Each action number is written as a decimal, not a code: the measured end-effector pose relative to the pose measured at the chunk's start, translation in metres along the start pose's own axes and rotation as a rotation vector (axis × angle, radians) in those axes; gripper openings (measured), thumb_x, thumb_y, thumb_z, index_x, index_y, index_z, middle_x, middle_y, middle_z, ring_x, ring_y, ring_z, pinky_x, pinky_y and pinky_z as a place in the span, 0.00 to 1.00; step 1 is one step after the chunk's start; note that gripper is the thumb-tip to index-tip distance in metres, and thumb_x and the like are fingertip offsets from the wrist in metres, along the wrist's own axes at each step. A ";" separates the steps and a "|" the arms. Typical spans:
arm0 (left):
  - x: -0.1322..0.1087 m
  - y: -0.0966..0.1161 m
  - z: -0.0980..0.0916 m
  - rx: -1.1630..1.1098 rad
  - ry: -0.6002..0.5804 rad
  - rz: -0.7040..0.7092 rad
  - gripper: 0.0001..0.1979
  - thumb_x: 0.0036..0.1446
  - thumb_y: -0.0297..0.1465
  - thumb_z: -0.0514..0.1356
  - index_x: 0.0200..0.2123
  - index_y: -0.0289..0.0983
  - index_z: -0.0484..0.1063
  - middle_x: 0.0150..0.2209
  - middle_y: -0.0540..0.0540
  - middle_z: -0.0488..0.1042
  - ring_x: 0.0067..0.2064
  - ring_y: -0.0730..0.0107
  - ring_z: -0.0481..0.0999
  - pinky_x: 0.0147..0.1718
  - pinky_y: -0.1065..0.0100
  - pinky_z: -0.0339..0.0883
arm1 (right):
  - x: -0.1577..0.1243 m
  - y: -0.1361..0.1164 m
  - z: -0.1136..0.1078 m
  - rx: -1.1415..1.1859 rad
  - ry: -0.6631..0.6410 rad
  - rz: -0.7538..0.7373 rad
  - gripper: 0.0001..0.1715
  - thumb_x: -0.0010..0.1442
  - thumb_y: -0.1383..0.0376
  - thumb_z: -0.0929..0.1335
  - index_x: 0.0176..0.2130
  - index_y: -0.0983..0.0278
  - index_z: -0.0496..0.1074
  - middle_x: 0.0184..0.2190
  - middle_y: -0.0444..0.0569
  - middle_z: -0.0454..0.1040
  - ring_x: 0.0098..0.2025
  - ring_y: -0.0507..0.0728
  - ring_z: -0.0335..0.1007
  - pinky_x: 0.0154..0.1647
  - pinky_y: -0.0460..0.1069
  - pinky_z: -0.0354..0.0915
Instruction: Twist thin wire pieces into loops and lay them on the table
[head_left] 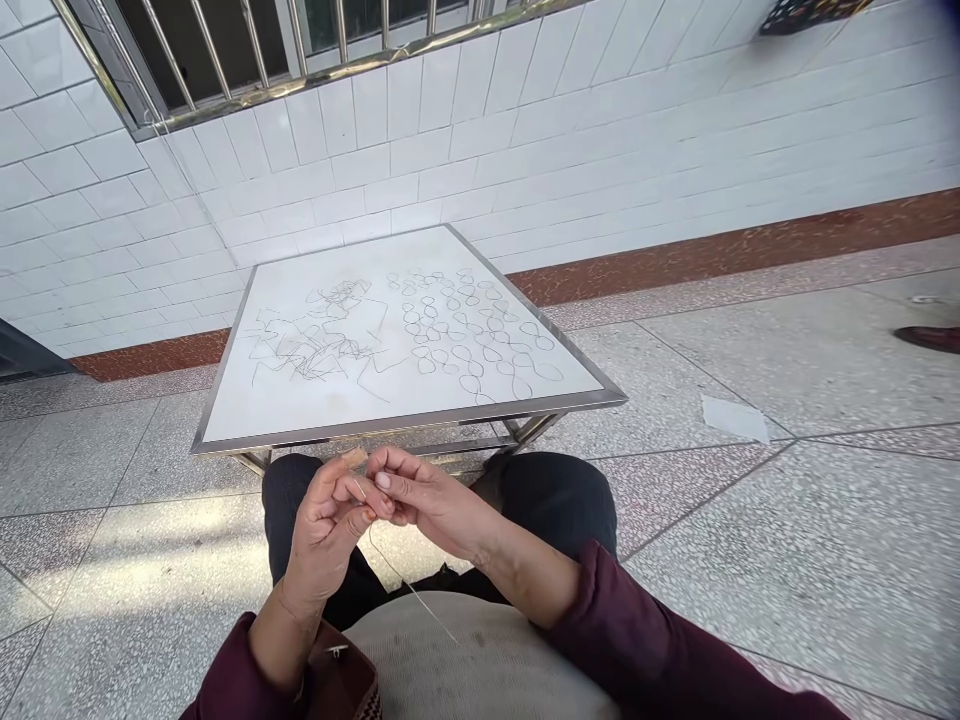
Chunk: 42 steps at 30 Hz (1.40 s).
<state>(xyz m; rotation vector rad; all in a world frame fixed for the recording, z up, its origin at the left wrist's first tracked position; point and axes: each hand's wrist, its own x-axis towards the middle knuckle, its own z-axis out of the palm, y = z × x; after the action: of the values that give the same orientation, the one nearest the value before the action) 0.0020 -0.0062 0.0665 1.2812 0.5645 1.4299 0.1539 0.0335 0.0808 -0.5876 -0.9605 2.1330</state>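
My left hand (326,525) and my right hand (420,495) meet above my lap, fingertips pinched together on a thin wire (409,585) that trails down toward my body. Just beyond them stands a small white table (300,415) with a metal rim. On its left part lies a tangle of loose bent wires (315,340). On its right part lie several wire pieces bent into loop shapes (472,330), laid in rows.
A white tiled wall with a barred window rises behind the table. Speckled stone floor surrounds it, with a scrap of paper (735,417) at the right. A person's shoe (930,337) shows at the far right edge.
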 end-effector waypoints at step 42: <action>-0.003 -0.015 0.008 0.100 0.151 -0.136 0.26 0.65 0.33 0.57 0.65 0.47 0.59 0.34 0.50 0.70 0.38 0.70 0.70 0.43 0.65 0.66 | 0.010 0.015 -0.017 -0.661 0.203 -0.416 0.07 0.67 0.59 0.63 0.40 0.59 0.68 0.25 0.41 0.68 0.24 0.51 0.64 0.26 0.47 0.64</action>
<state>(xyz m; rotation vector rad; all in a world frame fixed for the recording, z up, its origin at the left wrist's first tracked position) 0.0148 -0.0070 0.0549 1.1942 0.8182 1.4070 0.1522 0.0421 0.0577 -0.8136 -1.5242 1.3434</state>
